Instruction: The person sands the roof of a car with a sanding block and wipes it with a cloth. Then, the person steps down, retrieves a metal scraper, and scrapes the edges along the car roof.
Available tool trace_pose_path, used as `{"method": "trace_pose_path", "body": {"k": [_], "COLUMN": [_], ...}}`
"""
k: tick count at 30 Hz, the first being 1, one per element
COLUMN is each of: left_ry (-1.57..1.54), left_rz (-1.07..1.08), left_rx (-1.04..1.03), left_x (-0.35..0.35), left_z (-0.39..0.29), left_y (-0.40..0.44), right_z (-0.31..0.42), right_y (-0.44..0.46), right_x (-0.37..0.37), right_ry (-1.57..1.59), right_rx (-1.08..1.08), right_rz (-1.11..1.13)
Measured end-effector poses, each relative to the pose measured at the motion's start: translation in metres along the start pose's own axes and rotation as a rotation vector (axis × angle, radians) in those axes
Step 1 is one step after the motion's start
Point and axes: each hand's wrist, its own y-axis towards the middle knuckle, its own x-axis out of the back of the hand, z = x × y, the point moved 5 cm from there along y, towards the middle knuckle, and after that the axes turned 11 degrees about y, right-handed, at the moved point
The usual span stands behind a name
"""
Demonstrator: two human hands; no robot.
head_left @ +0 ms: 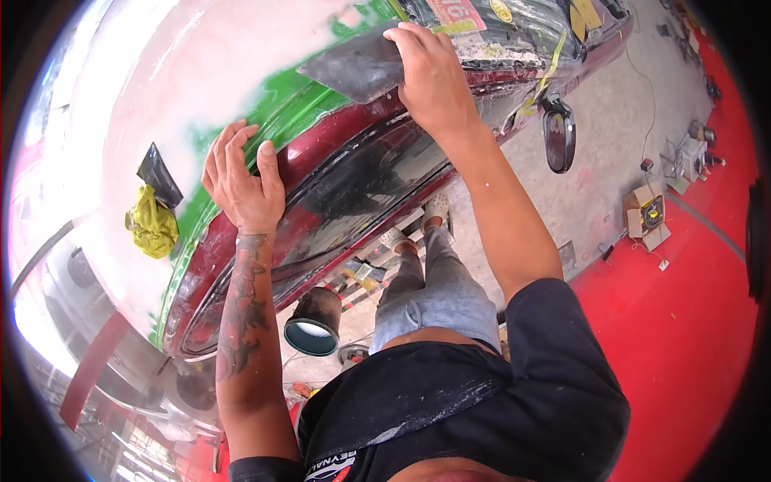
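Observation:
My right hand [434, 80] grips the end of a dark grey sheet of sandpaper [353, 66], which lies over the green-painted edge of the car roof [120, 120]. The fingers bend over the sheet's corner. My left hand [243, 178] rests on the green strip [293, 104] of the roof, thumb apart from the fingers, holding nothing. To its left, a crumpled yellow-green cloth [152, 225] sits on the pale roof. Beside the cloth is a smaller dark folded piece [161, 175], perhaps sandpaper too. Below the roof edge run the dark red door frame and side windows [345, 189].
A dark bucket [312, 321] with whitish liquid stands on the floor by my feet. The car's side mirror [558, 136] sticks out at the right. An open cardboard box [645, 215] sits by the red floor area [642, 345]. Another car [104, 297] is at left.

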Motion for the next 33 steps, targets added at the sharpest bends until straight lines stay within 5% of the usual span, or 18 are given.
{"method": "trace_pose_path", "body": {"k": [6,9,11,12,17,20,27,33], "left_ry": [0.0,-0.009,-0.023,-0.016,0.001,-0.003,-0.019,-0.03], "left_rz": [-0.004,-0.014,-0.019,-0.019,-0.026,-0.025,-0.022,-0.024], "left_rx": [-0.006,-0.007,-0.006,-0.007,-0.004,-0.004,0.001,-0.014], "left_x": [0.001,0.002,0.003,0.003,0.003,0.003,0.005,0.001], "left_z": [-0.002,-0.001,-0.001,-0.001,-0.003,-0.002,-0.001,-0.004], "left_y": [0.001,0.002,0.001,0.001,0.002,0.002,0.001,0.0], "right_z": [0.0,-0.006,-0.033,-0.052,-0.02,-0.011,0.038,0.012], "right_y": [0.009,0.01,-0.003,-0.012,0.001,0.0,-0.066,-0.213], "right_x": [0.008,0.027,0.04,0.038,0.014,-0.001,-0.006,-0.005], "right_ry": [-0.015,0.471,1.103,1.205,1.15,0.926,1.429,1.206], "right_rx": [0.036,-0.098,-0.43,-0.585,-0.607,-0.685,-0.677,-0.934], "right_rz": [-0.011,-0.067,-0.46,-0.392,-0.187,0.194,0.359,0.451]}}
